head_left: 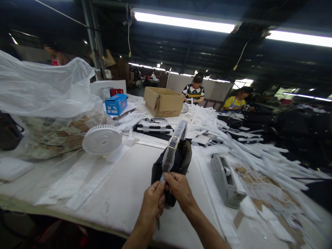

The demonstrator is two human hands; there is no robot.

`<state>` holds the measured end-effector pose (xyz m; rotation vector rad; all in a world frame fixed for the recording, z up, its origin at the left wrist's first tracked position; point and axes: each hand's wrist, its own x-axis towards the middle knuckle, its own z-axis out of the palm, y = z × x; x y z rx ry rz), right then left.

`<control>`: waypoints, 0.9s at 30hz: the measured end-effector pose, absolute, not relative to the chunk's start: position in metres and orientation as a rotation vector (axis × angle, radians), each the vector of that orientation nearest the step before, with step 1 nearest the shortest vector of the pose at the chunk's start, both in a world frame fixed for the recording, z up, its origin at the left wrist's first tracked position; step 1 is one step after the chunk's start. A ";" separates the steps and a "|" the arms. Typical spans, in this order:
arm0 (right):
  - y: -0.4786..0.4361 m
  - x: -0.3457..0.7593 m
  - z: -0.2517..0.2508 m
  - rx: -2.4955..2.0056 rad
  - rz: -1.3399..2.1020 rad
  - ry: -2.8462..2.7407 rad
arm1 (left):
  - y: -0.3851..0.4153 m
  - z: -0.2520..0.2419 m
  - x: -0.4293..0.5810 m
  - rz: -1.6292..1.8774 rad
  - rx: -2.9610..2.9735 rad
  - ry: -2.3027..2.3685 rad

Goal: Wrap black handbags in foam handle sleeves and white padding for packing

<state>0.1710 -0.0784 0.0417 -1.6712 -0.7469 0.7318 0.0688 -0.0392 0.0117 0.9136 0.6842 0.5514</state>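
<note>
Together, the left hand (153, 207) and the right hand (180, 188) close on a narrow black strap (168, 160), their fingers pinched around its lower end just above the near edge of a white-covered worktable (121, 186). The strap rises upright from the hands, sheathed in a glossy, crinkled clear plastic sleeve (180, 130). Partway up sits a rectangular metal buckle (173, 142), pale gold and thin-framed. Directly behind the strap, touching it, slumps a soft black fabric bag (183, 162), rounded and matte.

To the right, a chunky grey tape dispenser (225, 180) lies near the hands. Beyond it spreads a loose heap of long white plastic-wrapped strips (249, 147), over torn papery scraps. To the left stand a round white desk fan (102, 139) with a ribbed grille and a huge, filmy translucent plastic bag (44, 86), bulging and wrinkled. Farther along are a blue carton (116, 104) and an open corrugated cardboard box (163, 102). Past the box, two co-workers sit at the far end, one in a checked top (194, 92), the other in a yellow shirt (234, 103).
</note>
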 end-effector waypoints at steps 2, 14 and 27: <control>-0.080 0.172 0.039 -1.665 0.737 -0.698 | -0.039 0.011 0.071 0.569 0.937 0.722; -0.232 0.321 0.055 -1.986 0.061 -0.369 | -0.036 0.005 0.074 0.670 0.923 0.822; -0.261 0.372 0.028 -1.950 0.306 -0.304 | -0.026 -0.013 0.078 0.691 0.875 0.792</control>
